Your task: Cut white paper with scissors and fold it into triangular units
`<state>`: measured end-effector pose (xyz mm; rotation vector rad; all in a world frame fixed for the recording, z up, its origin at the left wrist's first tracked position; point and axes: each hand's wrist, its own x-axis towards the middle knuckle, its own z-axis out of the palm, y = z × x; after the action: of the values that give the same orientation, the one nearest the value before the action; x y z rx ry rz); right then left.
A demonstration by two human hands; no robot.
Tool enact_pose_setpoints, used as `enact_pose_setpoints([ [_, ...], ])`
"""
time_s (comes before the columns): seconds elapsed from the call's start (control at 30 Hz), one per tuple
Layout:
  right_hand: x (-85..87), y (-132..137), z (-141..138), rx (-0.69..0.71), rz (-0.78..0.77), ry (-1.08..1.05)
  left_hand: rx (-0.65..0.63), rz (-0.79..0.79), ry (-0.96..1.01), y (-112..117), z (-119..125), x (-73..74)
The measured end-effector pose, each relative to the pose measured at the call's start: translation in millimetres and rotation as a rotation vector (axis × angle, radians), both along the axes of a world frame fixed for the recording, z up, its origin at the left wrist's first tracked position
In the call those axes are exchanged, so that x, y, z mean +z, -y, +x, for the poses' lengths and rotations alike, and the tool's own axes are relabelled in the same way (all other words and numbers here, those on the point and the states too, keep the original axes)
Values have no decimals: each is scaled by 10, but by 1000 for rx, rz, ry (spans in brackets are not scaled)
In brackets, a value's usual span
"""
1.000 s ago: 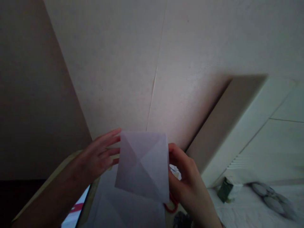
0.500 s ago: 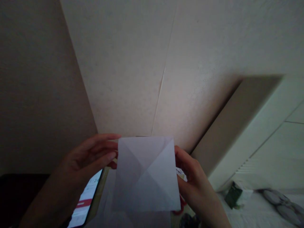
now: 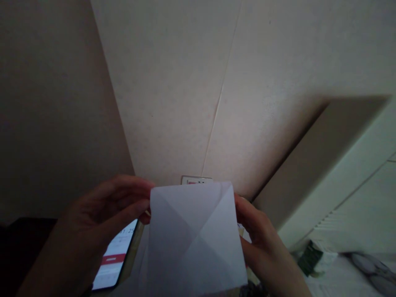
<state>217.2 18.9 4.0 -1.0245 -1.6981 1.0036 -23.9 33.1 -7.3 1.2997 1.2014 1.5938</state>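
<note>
A square sheet of white paper [image 3: 193,235] with crossing diagonal creases is held up in front of me. My left hand [image 3: 111,214] pinches its left edge near the upper corner, thumb towards me. On the opposite side my right hand [image 3: 262,239] grips the right edge; some of its fingertips are hidden behind the sheet. More white paper [image 3: 140,264] shows below and to the left of the sheet. Under my left forearm lies a phone [image 3: 116,258] with a lit screen bearing a red bar.
A plain wall [image 3: 173,103] with a seam rises ahead. A small framed panel [image 3: 198,180] peeks over the sheet's top edge. At the right stand a pale cabinet-like piece [image 3: 312,165], a green packet [image 3: 310,258] and glasses [image 3: 368,268]. Something dark [image 3: 253,288] sits near my right wrist.
The sheet looks slightly larger and more tilted, its right side shifted to the right. My right hand has moved right with it. The framed panel behind the sheet shows more.
</note>
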Motion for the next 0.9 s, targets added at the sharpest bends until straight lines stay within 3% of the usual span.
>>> enact_pose_setpoints([
  [0.27,-105,36,-39,-9,-42,-342,-69,-33,-49,19,-2,15],
  [0.4,-78,28,-47,-77,32,-269,-141,-106,-51,0,50,41],
  [0.57,-56,8,-59,-148,18,-238,-197,-149,-64,2,58,70],
  [0.7,-91,4,-62,-155,111,-285,-251,-153,-77,4,76,107],
  [0.9,-73,10,3,-89,229,-105,-317,-168,-41,9,157,126],
])
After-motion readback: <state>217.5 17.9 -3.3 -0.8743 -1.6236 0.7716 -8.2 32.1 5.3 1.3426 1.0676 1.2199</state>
